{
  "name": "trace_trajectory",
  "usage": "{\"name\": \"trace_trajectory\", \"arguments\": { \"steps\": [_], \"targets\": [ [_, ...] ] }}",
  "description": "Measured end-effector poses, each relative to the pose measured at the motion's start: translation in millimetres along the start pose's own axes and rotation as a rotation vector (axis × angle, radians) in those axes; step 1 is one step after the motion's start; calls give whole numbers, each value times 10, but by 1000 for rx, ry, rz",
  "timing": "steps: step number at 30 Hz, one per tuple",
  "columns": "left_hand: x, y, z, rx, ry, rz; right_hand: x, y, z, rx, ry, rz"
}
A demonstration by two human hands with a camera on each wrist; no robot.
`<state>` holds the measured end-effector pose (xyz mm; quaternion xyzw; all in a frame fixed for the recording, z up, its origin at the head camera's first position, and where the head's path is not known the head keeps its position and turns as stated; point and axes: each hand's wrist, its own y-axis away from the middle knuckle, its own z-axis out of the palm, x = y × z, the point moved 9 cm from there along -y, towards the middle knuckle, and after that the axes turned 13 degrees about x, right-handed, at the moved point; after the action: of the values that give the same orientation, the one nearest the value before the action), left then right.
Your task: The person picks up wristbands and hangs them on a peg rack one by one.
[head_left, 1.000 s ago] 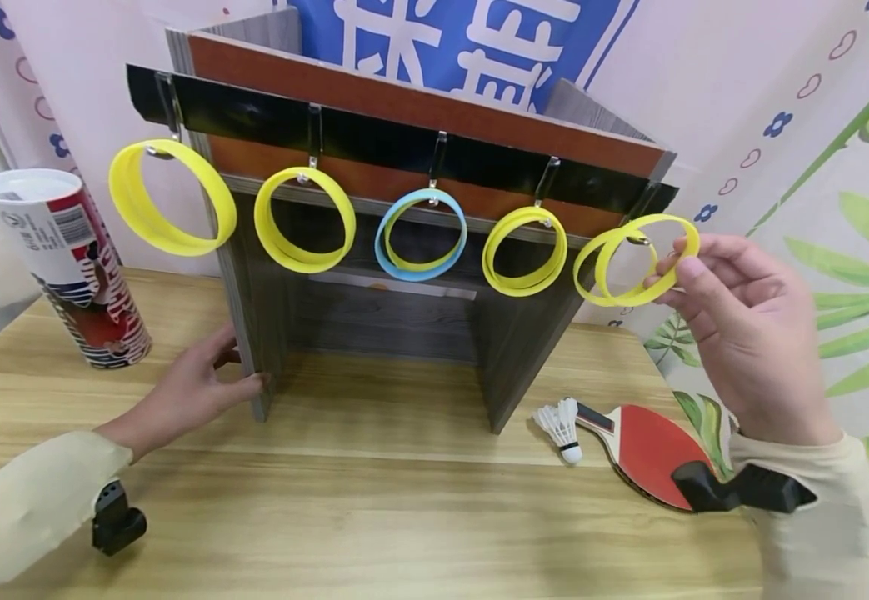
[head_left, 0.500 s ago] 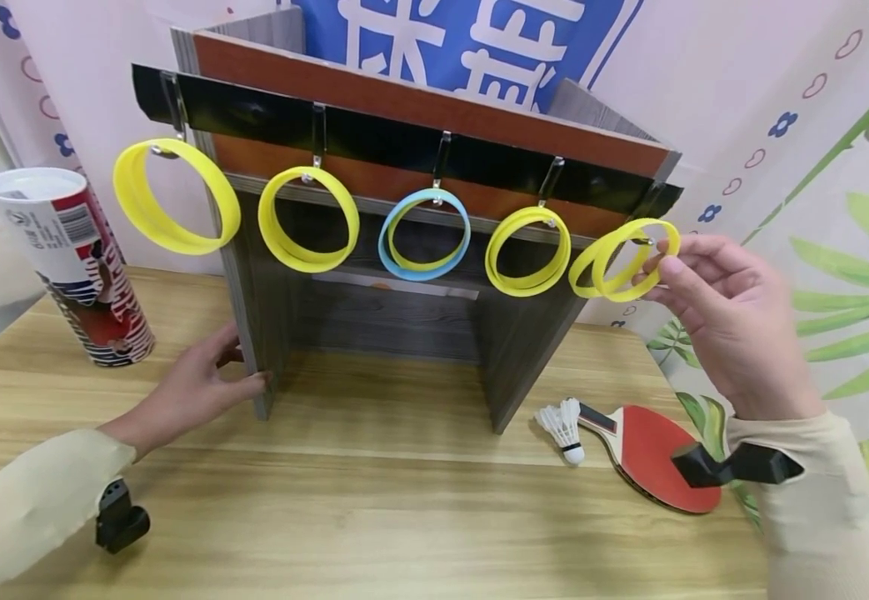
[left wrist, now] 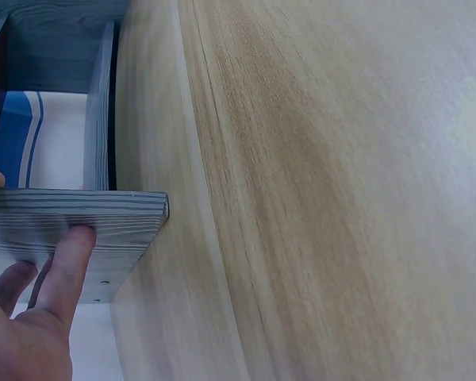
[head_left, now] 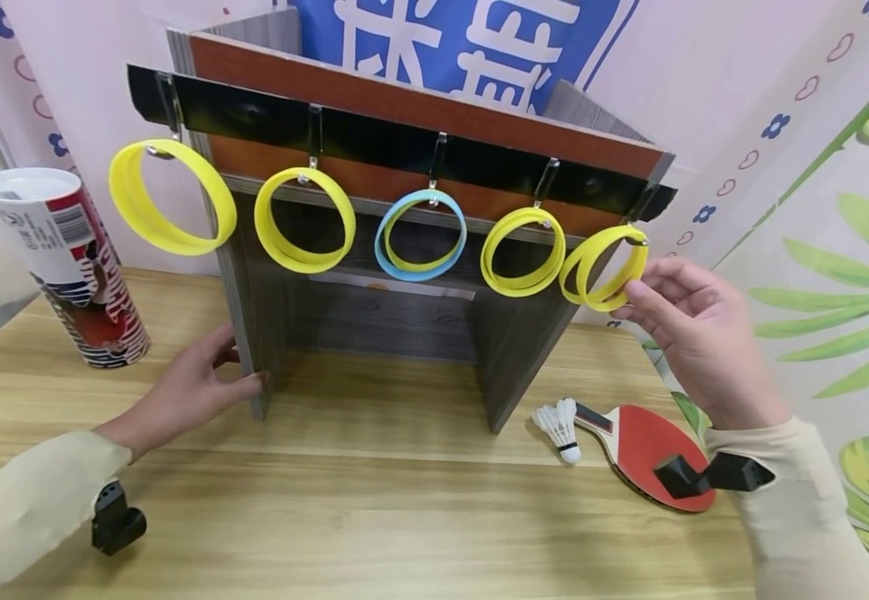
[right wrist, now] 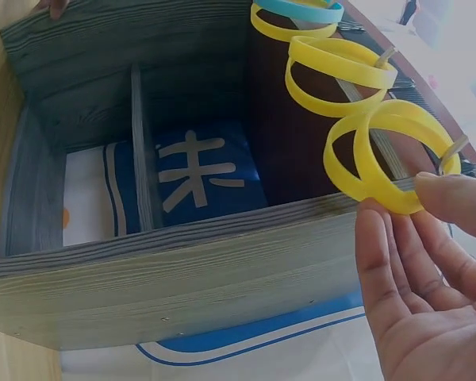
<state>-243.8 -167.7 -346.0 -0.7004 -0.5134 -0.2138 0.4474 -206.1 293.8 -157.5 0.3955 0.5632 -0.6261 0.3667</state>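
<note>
At the right end of a grey wooden shelf unit, my right hand (head_left: 692,333) pinches a yellow wristband (right wrist: 369,171) between thumb and fingertips. The band loops over the end hook (head_left: 636,240), where a second yellow wristband (right wrist: 335,151) also hangs. Further left along the black strip (head_left: 254,121), more yellow bands and one blue wristband (head_left: 419,273) hang from metal hooks. Low on the unit's left side, my left hand (head_left: 194,387) grips the side panel (left wrist: 127,206), its thumb at the front edge and fingers against the outer face.
A tall printed canister (head_left: 82,267) stands on the wooden table (head_left: 359,517) at the left. To the right of the unit lie a shuttlecock (head_left: 560,429) and a red table tennis bat (head_left: 655,442). Patterned cloth (head_left: 704,83) hangs behind.
My right hand has moved left and slightly down, bringing the pinched wristband onto the end hook beside the other band. The left hand has stayed on the panel.
</note>
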Motion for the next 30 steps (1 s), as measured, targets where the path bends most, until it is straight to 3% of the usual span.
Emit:
{"name": "trace_trajectory", "arguments": {
  "steps": [6,17,30],
  "targets": [
    [-11,-3,9,-3,3,-3,30,46,2,1,-3,9],
    [-13,-7,12,-9,4,0,75,91,45,-84,72,59],
    [8,-1,0,2,-2,21,251,205,133,-163,341,110]
  ]
}}
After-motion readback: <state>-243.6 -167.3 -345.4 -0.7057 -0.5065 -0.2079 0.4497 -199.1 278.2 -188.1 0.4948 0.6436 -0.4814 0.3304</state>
